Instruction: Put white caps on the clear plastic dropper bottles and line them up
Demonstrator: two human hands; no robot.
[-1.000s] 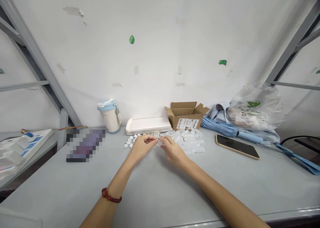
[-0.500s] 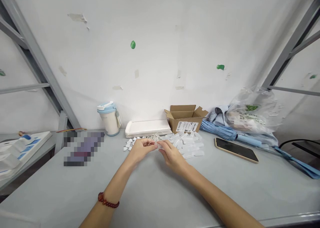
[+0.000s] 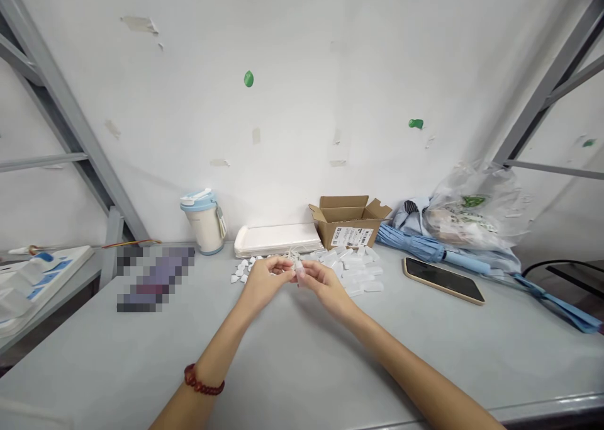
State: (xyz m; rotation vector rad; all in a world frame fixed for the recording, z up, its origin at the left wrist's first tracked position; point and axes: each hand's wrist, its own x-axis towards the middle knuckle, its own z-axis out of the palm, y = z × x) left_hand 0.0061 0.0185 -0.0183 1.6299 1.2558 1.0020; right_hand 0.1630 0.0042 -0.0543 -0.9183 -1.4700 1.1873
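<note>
Table (image 3: 302, 367), plain gray. Both hands meet past its middle, toward the rear edge, well in from the left and right edges.

Right hand (image 3: 325, 285): thumb and fingertips clamped on a small translucent plastic piece (image 3: 301, 275). Grip is tips only, presumably because the piece is too small for more. Left hand (image 3: 267, 282): thumb and fingers bent inward, tips at the near side of the same piece; cannot tell whether they grip it or just steady it. Fingers hide most of the detail.

Thin white cord (image 3: 297, 251) loops just behind the fingertips; where its ends run, cannot tell.

Loose parts flank the hands: white caps (image 3: 240, 270) beyond the left hand, translucent plastic pieces (image 3: 362, 272) spread by the right. Sorted by kind, it seems, each within short reach.

Along the rear edge, probably to keep the working area free: stacked white trays (image 3: 278, 238), open cardboard box (image 3: 356, 236), lidded tumbler (image 3: 204, 230). Phone (image 3: 443, 281) lies flat toward the right edge, apart from the parts.
</note>
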